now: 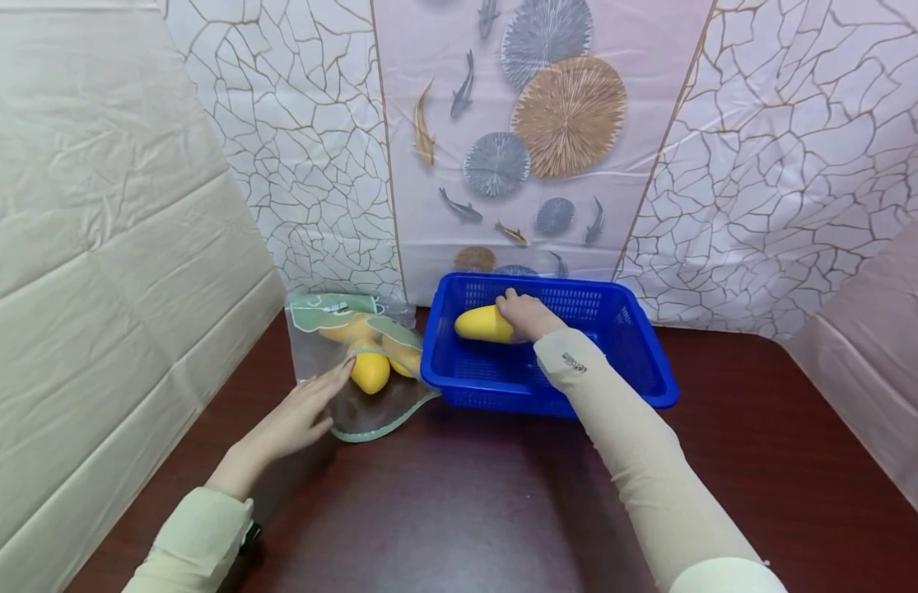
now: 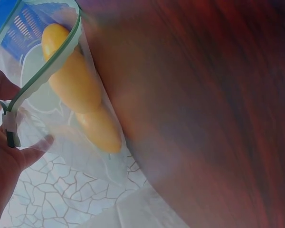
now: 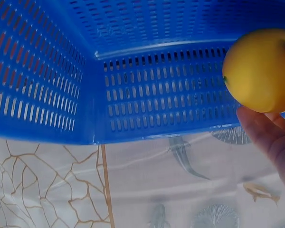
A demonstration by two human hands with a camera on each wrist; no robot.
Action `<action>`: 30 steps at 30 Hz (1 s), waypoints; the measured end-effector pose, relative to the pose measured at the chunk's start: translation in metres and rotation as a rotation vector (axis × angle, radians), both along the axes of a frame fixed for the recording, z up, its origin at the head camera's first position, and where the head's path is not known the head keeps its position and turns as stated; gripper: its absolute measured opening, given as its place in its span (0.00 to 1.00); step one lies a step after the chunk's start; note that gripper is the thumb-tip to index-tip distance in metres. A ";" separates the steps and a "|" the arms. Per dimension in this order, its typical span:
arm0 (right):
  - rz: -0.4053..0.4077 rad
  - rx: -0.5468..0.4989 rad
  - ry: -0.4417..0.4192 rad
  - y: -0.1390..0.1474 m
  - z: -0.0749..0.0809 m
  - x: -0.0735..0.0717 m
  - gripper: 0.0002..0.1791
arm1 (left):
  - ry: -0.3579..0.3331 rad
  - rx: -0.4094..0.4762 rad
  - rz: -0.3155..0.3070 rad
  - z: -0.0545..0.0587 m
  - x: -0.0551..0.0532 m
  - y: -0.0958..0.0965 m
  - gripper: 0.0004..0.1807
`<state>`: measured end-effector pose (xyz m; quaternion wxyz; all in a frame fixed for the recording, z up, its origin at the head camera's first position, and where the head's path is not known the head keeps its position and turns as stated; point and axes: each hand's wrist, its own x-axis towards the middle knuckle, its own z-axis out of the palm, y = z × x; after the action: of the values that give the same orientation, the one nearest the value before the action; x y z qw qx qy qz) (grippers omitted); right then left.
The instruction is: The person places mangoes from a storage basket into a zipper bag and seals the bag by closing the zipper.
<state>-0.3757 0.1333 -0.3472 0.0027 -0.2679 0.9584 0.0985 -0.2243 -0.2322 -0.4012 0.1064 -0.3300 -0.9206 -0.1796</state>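
My right hand (image 1: 528,316) grips a yellow mango (image 1: 482,324) inside the blue plastic basket (image 1: 503,397). In the right wrist view, the mango (image 3: 257,71) shows its rounded end and small dark stem spot, with fingers (image 3: 263,130) along its side. My left hand (image 1: 299,414) holds the mouth of a clear zip bag (image 1: 384,430) with a green rim, thumb and fingers spread around its corner by the slider (image 2: 10,127). Several yellow mangoes (image 1: 370,372) lie in the bag, and the left wrist view shows them through the clear plastic.
The basket's left wall stands right against the bag. Both are on a dark reddish-brown table (image 1: 429,511), near its back edge. Behind the table hangs a patterned cloth (image 1: 444,165), and a pale cloth (image 1: 118,272) covers the left side.
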 end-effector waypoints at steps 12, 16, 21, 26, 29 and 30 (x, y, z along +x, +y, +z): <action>-0.034 -0.031 0.009 0.010 0.020 0.007 0.34 | 0.031 0.000 -0.027 -0.002 -0.005 0.004 0.44; -0.055 -0.044 0.003 0.011 0.029 0.011 0.36 | 0.053 -0.013 -0.032 -0.001 -0.007 0.005 0.44; -0.075 -0.061 -0.023 0.014 0.035 0.016 0.36 | 0.055 -0.025 -0.033 0.001 -0.009 0.006 0.45; -0.084 -0.090 -0.033 0.019 0.034 0.019 0.36 | 0.019 -0.028 -0.023 0.002 -0.008 0.007 0.45; -0.071 -0.101 -0.033 0.022 0.033 0.020 0.35 | 0.002 -0.029 -0.016 0.002 -0.008 0.007 0.45; -0.067 -0.101 -0.032 0.023 0.034 0.020 0.35 | -0.001 -0.030 -0.014 0.003 -0.007 0.007 0.45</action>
<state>-0.3555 0.1561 -0.3137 0.0080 -0.2368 0.9704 0.0455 -0.2317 -0.2249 -0.3986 0.0999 -0.3380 -0.9208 -0.1668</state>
